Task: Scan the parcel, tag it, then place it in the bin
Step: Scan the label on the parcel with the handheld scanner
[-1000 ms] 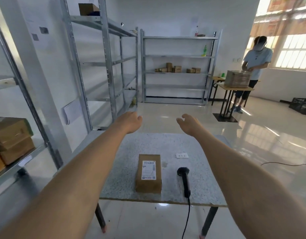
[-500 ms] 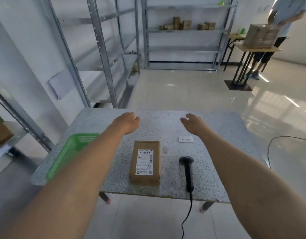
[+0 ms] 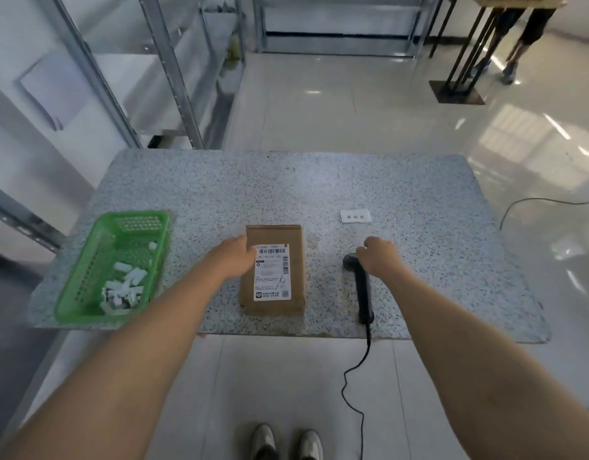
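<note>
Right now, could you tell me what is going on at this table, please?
A person stands at a speckled table, starting a parcel-scanning job. The left hand rests against the left edge of a brown cardboard parcel, which lies flat with its shipping label facing up. The right hand is at the head of a corded black scanner, which lies on the table. A green basket with small white pieces sits at the left.
</note>
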